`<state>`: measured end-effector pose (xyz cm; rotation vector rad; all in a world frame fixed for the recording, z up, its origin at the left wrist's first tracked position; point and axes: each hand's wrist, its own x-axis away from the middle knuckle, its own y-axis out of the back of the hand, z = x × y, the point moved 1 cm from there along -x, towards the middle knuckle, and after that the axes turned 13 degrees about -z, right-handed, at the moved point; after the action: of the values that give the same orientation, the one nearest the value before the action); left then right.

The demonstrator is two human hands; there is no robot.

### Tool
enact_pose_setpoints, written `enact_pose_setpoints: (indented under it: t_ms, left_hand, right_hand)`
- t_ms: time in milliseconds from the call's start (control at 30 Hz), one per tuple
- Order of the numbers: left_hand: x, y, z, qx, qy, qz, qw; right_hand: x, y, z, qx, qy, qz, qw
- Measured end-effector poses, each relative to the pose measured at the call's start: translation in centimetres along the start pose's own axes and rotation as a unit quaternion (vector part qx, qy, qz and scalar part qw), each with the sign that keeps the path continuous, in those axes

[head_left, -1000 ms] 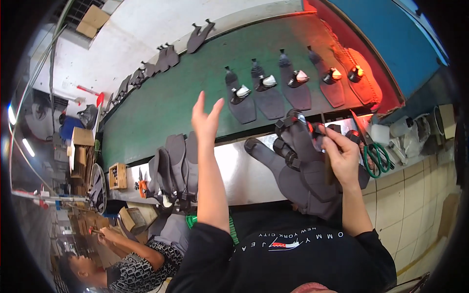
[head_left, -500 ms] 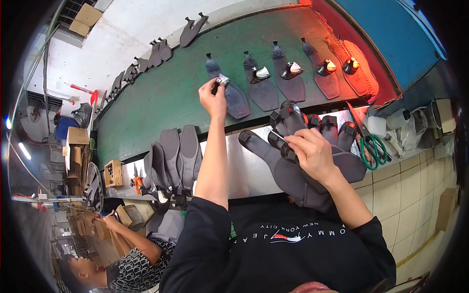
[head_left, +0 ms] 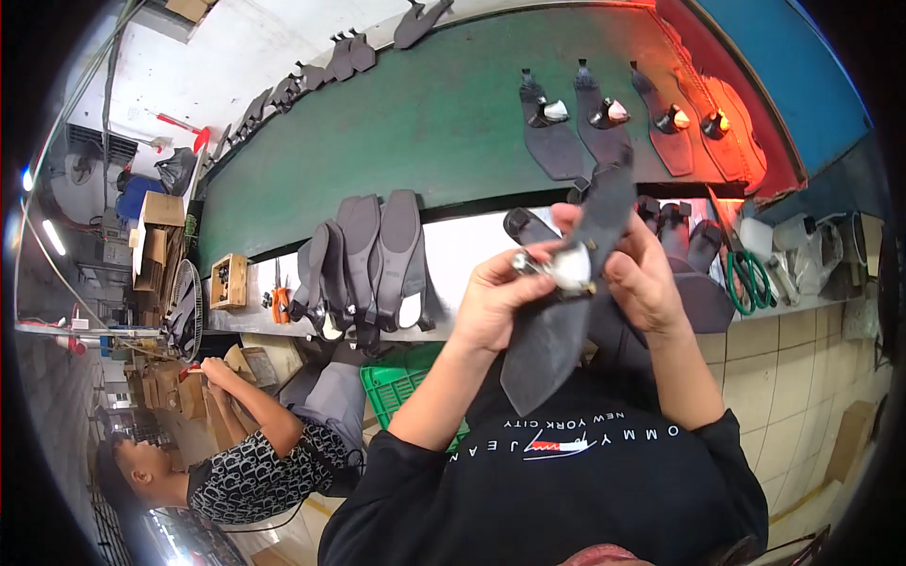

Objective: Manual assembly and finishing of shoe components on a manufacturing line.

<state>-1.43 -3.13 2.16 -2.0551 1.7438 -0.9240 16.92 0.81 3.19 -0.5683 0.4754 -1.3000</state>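
Dark-grey sole (head_left: 545, 357), previously flat on the green belt (head_left: 377, 156), was raised clear and held tilted before the torso. Left hand (head_left: 495, 297) fingers were clamped beside its white piece (head_left: 572, 270); right hand (head_left: 651, 283) fingers, behind the sole, gripped its narrower section.
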Motion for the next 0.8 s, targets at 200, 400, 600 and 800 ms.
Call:
enact_pose_setpoints:
  t_ms: [200, 400, 600, 800]
  left_hand:
    - [1.6, 2.0, 1.3, -0.011, -0.007, -0.019, 1.0]
    - [3.4, 3.6, 1.1, -0.019, 0.012, -0.042, 0.999]
    - [3.7, 4.0, 1.2, -0.052, -0.005, -0.028, 0.998]
    - [3.7, 3.9, 1.4, -0.068, -0.034, -0.012, 0.997]
  right_hand:
    - [-0.3, -0.5, 1.3, 0.02, 0.07, -0.078, 0.994]
    - [3.7, 0.1, 1.1, 0.299, 0.101, 0.009, 0.949]
    - [5.7, -0.6, 0.4, 0.323, 0.051, -0.023, 0.945]
    - [5.9, 0.1, 0.1, 0.381, 0.109, 0.034, 0.918]
